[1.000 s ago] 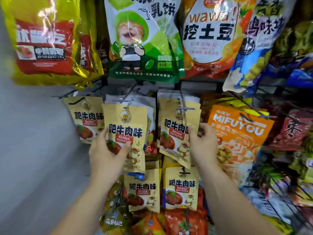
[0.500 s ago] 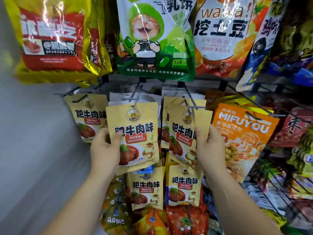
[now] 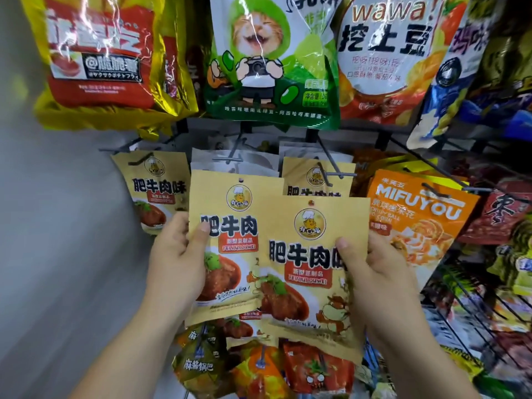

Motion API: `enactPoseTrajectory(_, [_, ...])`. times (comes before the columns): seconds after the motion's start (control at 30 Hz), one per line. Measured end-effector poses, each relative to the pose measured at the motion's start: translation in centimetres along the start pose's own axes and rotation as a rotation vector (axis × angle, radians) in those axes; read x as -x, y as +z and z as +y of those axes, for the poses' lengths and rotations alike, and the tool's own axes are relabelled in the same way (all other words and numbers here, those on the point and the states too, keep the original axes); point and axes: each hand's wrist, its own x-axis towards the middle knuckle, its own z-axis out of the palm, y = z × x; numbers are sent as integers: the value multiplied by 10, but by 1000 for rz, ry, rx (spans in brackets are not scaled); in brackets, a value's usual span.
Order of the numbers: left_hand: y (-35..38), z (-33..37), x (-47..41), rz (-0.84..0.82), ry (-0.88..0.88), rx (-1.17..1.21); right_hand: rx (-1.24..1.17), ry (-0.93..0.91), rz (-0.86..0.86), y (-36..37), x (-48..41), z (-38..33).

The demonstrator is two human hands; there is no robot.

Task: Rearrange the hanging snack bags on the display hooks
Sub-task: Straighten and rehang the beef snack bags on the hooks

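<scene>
Left tan bag (image 3: 227, 249) is pinched in left hand (image 3: 175, 263) grip. Right tan bag (image 3: 305, 272) is pinched by right hand (image 3: 377, 272), overlapping it. Behind: hung tan bag (image 3: 299, 180) partly hidden on hook (image 3: 341, 174). MIFUYOU bag (image 3: 417, 214) is hung at rt.

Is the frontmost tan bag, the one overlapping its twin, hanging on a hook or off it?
Off. The front tan bag has an empty hang hole, lying below the nearest hook.
</scene>
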Motion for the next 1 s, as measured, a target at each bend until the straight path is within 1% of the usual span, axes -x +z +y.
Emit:
enactPoseTrajectory(0.1, [-5,-4,12,-43,8,2,-101,107,-76,6,1,13])
enactPoseTrajectory(0.2, [-3,-10,27,-93,-62,52,-78,145,-109,18,0,28])
enactPoseTrajectory(0.3, [2,-19,38,-154,-134,90,-22,156,-101,34,-1,38])
enactPoseTrajectory(0.43, [8,-25,45,-182,-172,139,-39,188,-50,48,-3,49])
enactPoseTrajectory(0.57, [18,-22,50,-129,-190,232,-37,203,37,55,-2,55])
enactPoseTrajectory(0.67, [26,-24,48,-159,-174,198,14,206,66,56,0,51])
enactPoseTrajectory(0.77, [32,-28,41,-124,-217,192,51,210,86,50,-7,51])
enactPoseTrajectory(0.93, [30,-30,32,-40,-232,156,3,131,200,17,-55,44])
enactPoseTrajectory(1.0, [25,-33,28,6,-215,136,-33,105,217,7,-79,44])
